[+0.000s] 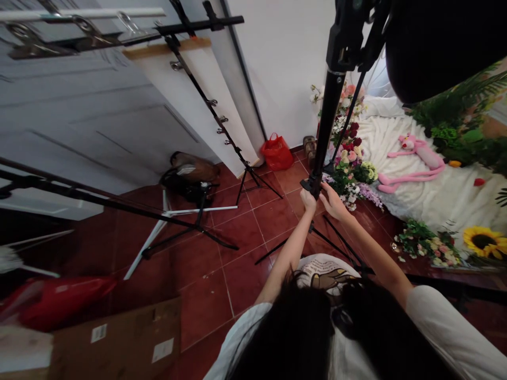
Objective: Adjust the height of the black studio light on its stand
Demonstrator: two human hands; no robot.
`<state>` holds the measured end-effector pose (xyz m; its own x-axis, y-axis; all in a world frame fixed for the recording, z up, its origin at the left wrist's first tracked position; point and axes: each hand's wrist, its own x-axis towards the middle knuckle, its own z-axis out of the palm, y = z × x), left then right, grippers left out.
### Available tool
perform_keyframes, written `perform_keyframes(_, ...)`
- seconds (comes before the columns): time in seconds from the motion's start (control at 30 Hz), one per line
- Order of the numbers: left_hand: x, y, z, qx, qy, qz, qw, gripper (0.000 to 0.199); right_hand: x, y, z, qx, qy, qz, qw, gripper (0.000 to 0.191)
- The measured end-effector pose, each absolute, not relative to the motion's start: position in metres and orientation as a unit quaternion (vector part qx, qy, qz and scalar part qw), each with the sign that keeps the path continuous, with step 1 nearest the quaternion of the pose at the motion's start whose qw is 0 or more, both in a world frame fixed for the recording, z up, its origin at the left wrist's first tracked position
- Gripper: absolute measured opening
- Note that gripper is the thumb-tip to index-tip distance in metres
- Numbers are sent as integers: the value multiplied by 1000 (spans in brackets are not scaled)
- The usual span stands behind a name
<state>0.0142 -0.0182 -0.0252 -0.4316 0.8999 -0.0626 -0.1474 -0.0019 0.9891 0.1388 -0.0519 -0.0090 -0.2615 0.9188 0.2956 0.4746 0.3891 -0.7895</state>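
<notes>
A black light stand (pixel 328 124) rises in front of me, with a large dark lamp head or softbox (pixel 439 47) near its top at the upper right. My left hand (pixel 308 201) is closed around the stand's pole, just below a black clamp collar (pixel 310 186). On the pole's other side, my right hand (pixel 331 201) has its fingers against it at about the same height. Parts of the fingers of both hands are hidden by the pole. The stand's dark legs (pixel 336 235) spread over the floor below my hands.
Red tiles (pixel 241 227) cover the floor. Backdrop stands with clips (pixel 214 105), a red bag (pixel 278 152) and a cardboard box (pixel 119 338) are to the left. At right, a white cloth (pixel 380 132) bears a pink plush toy (pixel 425 155), with flowers (pixel 350 153) alongside.
</notes>
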Motion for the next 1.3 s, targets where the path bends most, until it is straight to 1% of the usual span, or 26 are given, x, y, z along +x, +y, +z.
perform_keyframes(0.13, 15, -21, -18, 307, 597, 614, 415, 37, 137, -25, -10, -478, -709, 338, 393, 58)
perform_keyframes(0.27, 16, -23, -15, 305, 583, 624, 422, 35, 137, -4, -9, -498, -608, 444, 430, 50)
perform_keyframes(0.37, 17, -23, -15, 295, 581, 628, 425, 35, 137, 0, -9, -489, -541, 506, 460, 51)
perform_keyframes(0.5, 18, -21, -21, 307, 579, 625, 424, 34, 130, -3, -8, -495, -469, 525, 509, 53)
perform_keyframes(0.57, 18, -20, -25, 311, 577, 625, 424, 34, 125, -3, -5, -506, -448, 525, 517, 52)
perform_keyframes(0.77, 19, -17, -35, 309, 581, 634, 405, 31, 120, 0, 17, -557, -474, 483, 481, 49)
perform_keyframes(0.87, 19, -14, -40, 309, 579, 638, 402, 30, 121, 5, 24, -576, -489, 473, 453, 44)
perform_keyframes(1.03, 19, -11, -45, 298, 609, 617, 400, 30, 121, 21, 30, -658, -488, 457, 347, 33)
perform_keyframes(1.1, 19, -12, -45, 300, 611, 616, 397, 30, 122, 21, 29, -661, -475, 480, 327, 31)
perform_keyframes(1.2, 19, -12, -43, 309, 600, 622, 398, 30, 122, 9, 22, -602, -445, 545, 378, 27)
perform_keyframes(1.3, 18, -13, -41, 311, 589, 626, 405, 29, 117, -5, 10, -558, -409, 582, 428, 31)
